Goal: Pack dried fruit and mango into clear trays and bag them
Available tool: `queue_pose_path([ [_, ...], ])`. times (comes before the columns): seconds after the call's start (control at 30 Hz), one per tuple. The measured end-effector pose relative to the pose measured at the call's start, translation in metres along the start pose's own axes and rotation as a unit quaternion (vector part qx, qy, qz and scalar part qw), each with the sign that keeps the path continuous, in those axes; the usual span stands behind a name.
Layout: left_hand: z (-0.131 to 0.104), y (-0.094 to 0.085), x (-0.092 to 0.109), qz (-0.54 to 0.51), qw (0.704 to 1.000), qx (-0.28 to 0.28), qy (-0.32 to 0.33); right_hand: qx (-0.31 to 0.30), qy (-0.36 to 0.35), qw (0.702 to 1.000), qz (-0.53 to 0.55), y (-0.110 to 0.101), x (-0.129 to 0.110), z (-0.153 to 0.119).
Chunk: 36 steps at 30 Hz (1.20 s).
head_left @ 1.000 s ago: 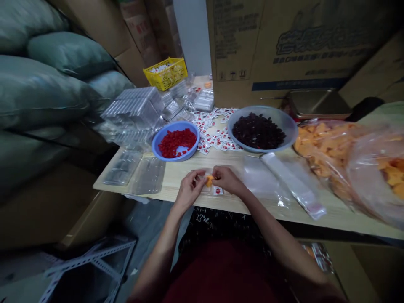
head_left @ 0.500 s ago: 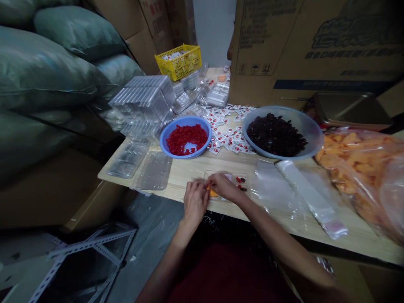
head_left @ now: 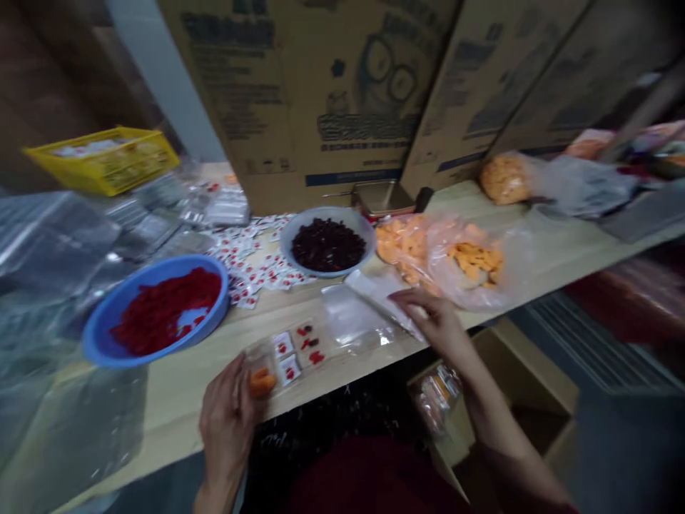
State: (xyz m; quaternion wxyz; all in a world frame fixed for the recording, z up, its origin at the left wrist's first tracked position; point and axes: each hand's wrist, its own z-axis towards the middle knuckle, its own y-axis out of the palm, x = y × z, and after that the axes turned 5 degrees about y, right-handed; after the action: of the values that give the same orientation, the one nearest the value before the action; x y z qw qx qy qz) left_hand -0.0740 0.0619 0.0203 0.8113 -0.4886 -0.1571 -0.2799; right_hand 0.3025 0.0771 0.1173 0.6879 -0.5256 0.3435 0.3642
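My left hand (head_left: 227, 407) grips the left end of a shallow clear plastic tray (head_left: 324, 343) near the table's front edge. In the tray, orange dried fruit slices (head_left: 262, 382) lie beside my fingers. Two white sachets (head_left: 287, 357) with red prints come after them, then small red and dark dried fruits (head_left: 310, 344) at the right. My right hand (head_left: 436, 321) is over the strip of clear plastic bags (head_left: 382, 300), fingers stretched and thumb apart, with no item visible in it. Motion blurs both hands somewhat.
A blue basin (head_left: 93, 332) of red fruit stands left, a pale basin (head_left: 369, 250) of dark fruit behind. Scattered sachets (head_left: 251, 264) lie between them. Orange slices (head_left: 474, 260) fill an open bag at right. Cardboard boxes (head_left: 300, 107) wall the back; an open carton (head_left: 551, 357) sits below.
The view has swung right. My right hand has left the tray's orange slices and moved right over the bags. My left hand has stayed at the tray's left end.
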Motion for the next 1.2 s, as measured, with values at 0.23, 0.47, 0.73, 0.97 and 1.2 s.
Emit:
queue_pose_path([
  [0.23,0.017,0.002,0.035,0.035,0.997,-0.036,-0.051,0.225,0.235,0.932,-0.16,-0.146,0.138,0.055],
  [0.47,0.02,0.023,0.032,0.028,0.995,-0.094,-0.029,0.212,0.284,0.932,-0.082,-0.131,0.209,0.089],
  [0.73,0.022,0.03,0.021,0.024,0.995,-0.094,-0.007,0.254,0.245,0.933,0.069,-0.16,0.216,0.062],
  [0.97,0.022,0.03,0.024,-0.014,0.998,-0.069,-0.001,0.241,0.235,0.935,0.109,-0.162,0.195,0.053],
  [1.2,0.061,0.05,0.074,-0.088,0.99,-0.066,0.084,0.25,0.256,0.933,-0.046,-0.161,0.19,0.056],
])
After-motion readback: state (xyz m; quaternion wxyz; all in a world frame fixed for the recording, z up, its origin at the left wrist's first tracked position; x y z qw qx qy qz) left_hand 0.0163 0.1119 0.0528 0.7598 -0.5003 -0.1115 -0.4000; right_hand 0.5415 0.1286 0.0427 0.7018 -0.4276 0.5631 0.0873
